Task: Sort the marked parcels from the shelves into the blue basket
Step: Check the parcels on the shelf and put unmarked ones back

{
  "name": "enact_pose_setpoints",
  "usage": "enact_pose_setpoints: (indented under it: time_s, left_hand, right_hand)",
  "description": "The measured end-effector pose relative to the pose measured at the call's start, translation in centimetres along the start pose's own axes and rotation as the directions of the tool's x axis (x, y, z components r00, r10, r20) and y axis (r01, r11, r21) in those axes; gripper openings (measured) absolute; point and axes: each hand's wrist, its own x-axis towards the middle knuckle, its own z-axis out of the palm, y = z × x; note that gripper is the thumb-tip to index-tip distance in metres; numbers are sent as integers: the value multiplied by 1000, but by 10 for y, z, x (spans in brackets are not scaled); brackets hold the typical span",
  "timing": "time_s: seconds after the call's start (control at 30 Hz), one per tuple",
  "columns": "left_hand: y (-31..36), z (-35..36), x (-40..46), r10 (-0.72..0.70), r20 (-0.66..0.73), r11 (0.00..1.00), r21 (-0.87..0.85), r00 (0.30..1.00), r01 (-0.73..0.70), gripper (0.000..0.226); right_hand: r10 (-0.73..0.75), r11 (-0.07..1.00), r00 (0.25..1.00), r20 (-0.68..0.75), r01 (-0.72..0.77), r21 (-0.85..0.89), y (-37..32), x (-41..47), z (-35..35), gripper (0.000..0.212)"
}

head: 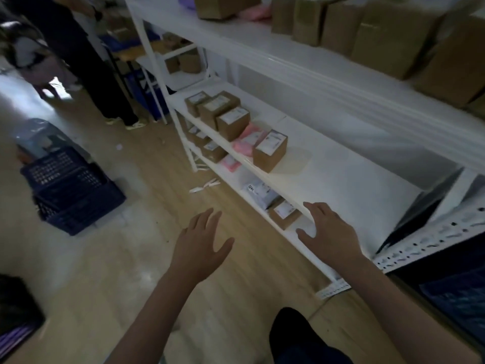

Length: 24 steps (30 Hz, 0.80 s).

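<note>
Several small cardboard parcels (270, 151) with white labels stand along the front of the white middle shelf (341, 179), with pink soft parcels (249, 143) between them. On the shelf below lie a grey bag parcel (258, 191), a cardboard box (284, 214) and more pink packets. A dark blue basket (70, 190) sits on the floor at the left, holding a plastic-wrapped item. My left hand (202, 245) hovers over the floor, fingers spread, holding nothing. My right hand (330, 232) is at the middle shelf's front edge, fingers straight, holding nothing.
Large cardboard boxes (393, 35) fill the top shelf. A person in dark trousers (86, 61) stands at the far left end of the shelving. Scraps of paper (204, 186) lie on the wooden floor. A perforated metal rail (433, 240) juts out at the right.
</note>
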Motion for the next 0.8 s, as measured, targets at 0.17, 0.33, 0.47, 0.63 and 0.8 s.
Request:
enact_pose_setpoints:
  time_s: [0.17, 0.33, 0.47, 0.63, 0.8]
  left_hand:
    - [-49, 4, 70, 15, -2, 999, -29, 1000, -15, 81]
    - [-100, 2, 176, 68, 4, 998, 3, 998, -68, 80]
    - [-126, -12, 240, 129, 62, 991, 28, 990, -131, 78]
    - [-155, -32, 316, 215, 79, 976, 24, 973, -218, 79]
    - [-175, -27, 383, 338, 165, 937, 30, 927, -347, 82]
  right_hand:
    - [19, 1000, 1000, 8, -19, -19, -28, 73, 14, 65]
    - [42, 999, 998, -37, -42, 8, -46, 175, 33, 63]
    - [57, 998, 997, -57, -56, 19, -71, 248, 36, 52]
    - [101, 994, 992, -72, -97, 54, -104, 310, 25, 54]
    - [223, 974, 974, -47, -220, 60, -116, 340, 32, 54]
